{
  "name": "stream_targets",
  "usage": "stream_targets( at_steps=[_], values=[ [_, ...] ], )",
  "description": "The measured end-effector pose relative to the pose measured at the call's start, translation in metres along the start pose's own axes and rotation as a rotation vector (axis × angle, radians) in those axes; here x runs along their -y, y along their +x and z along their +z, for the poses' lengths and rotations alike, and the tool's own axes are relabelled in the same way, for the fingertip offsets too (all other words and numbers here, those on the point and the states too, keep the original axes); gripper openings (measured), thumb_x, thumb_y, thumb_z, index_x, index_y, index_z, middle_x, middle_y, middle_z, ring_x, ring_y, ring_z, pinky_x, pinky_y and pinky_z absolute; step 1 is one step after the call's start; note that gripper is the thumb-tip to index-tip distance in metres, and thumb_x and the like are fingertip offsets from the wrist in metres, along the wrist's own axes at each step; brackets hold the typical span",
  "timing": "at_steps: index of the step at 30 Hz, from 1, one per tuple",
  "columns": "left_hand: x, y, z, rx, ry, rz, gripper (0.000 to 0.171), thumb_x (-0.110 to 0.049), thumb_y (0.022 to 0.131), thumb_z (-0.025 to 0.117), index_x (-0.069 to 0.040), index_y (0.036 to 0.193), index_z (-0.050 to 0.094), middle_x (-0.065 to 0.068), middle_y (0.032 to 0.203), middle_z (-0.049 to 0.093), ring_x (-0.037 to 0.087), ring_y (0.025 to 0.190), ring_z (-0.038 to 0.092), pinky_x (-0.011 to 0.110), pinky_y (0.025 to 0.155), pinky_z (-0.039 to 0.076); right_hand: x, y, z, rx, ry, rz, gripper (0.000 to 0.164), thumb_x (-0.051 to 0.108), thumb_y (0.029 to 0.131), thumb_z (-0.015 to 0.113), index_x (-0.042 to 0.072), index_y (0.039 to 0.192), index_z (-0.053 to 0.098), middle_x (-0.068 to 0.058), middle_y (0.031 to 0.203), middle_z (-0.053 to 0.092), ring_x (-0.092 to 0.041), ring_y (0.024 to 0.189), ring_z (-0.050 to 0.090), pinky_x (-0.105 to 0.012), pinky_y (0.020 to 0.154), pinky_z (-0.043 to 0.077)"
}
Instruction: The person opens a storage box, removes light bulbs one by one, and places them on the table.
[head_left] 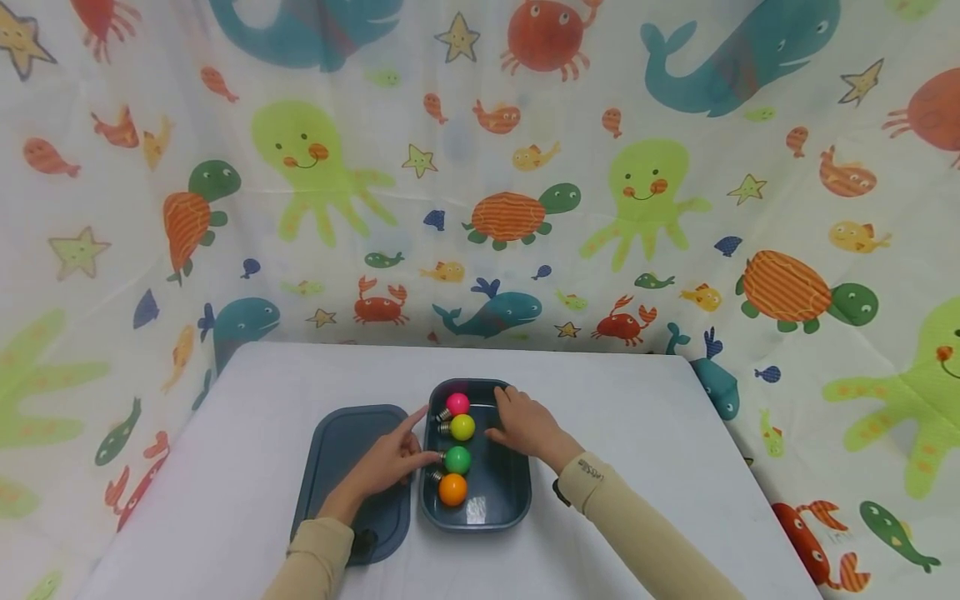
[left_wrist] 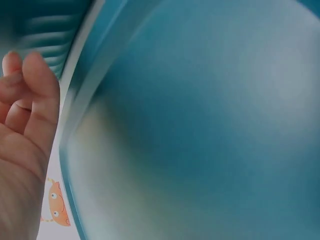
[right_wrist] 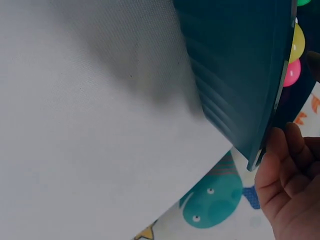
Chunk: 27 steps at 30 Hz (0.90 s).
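"State of the left grip?"

"Thumb and forefinger stand apart at the left rim of the box. The thumb tip lies next to the green bulb; contact with it cannot be determined."

"And the right grip?"

"Thumb and fingers are spread. The fingertips touch the far right corner of the box; the thumb is over its interior."

"Position of the box?"

"Between the two grips, upright on the worktop."

"Contents?"

"Four bulbs in a row, just right of the left grip, bases towards it. The pink bulb and yellow bulb lie beyond its thumb, the orange bulb on the near side."

"Other items?"

"A flat lid, beneath and left of the left grip. A sheet printed with sea animals hangs beyond both grips."
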<state>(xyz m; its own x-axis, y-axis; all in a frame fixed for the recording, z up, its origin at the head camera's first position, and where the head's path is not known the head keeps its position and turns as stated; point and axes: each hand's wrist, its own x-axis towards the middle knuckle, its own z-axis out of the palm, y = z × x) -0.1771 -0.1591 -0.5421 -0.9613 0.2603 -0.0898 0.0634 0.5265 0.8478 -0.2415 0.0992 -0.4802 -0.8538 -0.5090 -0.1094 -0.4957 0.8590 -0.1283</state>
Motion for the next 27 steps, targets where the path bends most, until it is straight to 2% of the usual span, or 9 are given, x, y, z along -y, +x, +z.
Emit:
stream_targets(
  at_steps=[4,10,13,20,27],
  values=[
    [-0.001,-0.001,0.001,0.008,-0.001,-0.002,0.086,-0.046,0.086,0.072,-0.023,0.156,0.027,0.002,0.079,0.055,0.018,0.06,0.054,0.029,0.059,0.049,0.001,0.005,0.001,0.002,0.018,-0.026,0.077,0.042,0.087,0.072,0.0,0.144,0.043,-0.018,0.136,0.051,-0.029,0.117,0.055,-0.043,0.098,0.047],
    [-0.001,0.0,0.001,0.012,-0.016,-0.002,0.085,-0.042,0.087,0.073,-0.022,0.155,0.027,0.003,0.077,0.053,0.019,0.059,0.053,0.03,0.056,0.048,0.003,0.011,0.002,-0.018,0.027,-0.091,0.072,0.037,0.087,0.075,0.001,0.143,0.046,-0.015,0.125,0.055,-0.022,0.105,0.056,-0.036,0.096,0.048],
    [0.001,0.001,0.002,0.01,-0.035,-0.008,0.084,-0.041,0.087,0.073,-0.023,0.155,0.027,0.004,0.076,0.053,0.02,0.059,0.053,0.031,0.057,0.048,0.003,0.014,0.003,-0.025,0.039,-0.11,0.07,0.035,0.087,0.075,0.001,0.142,0.047,-0.014,0.123,0.054,-0.022,0.104,0.056,-0.035,0.096,0.048],
    [0.001,0.002,0.004,0.011,-0.071,-0.007,0.083,-0.039,0.088,0.072,-0.023,0.155,0.026,0.004,0.075,0.053,0.02,0.057,0.053,0.031,0.055,0.048,0.001,0.02,0.008,-0.036,0.129,-0.133,0.065,0.031,0.09,0.072,0.0,0.14,0.046,-0.015,0.123,0.052,-0.024,0.107,0.055,-0.037,0.098,0.047],
    [0.0,0.003,0.005,0.012,-0.065,0.001,0.083,-0.039,0.089,0.071,-0.022,0.155,0.025,0.003,0.073,0.053,0.019,0.056,0.052,0.03,0.054,0.045,-0.002,0.029,0.012,-0.096,0.247,-0.166,0.049,0.02,0.092,0.07,-0.001,0.133,0.051,-0.016,0.127,0.054,-0.028,0.115,0.055,-0.041,0.103,0.042]
  ],
)
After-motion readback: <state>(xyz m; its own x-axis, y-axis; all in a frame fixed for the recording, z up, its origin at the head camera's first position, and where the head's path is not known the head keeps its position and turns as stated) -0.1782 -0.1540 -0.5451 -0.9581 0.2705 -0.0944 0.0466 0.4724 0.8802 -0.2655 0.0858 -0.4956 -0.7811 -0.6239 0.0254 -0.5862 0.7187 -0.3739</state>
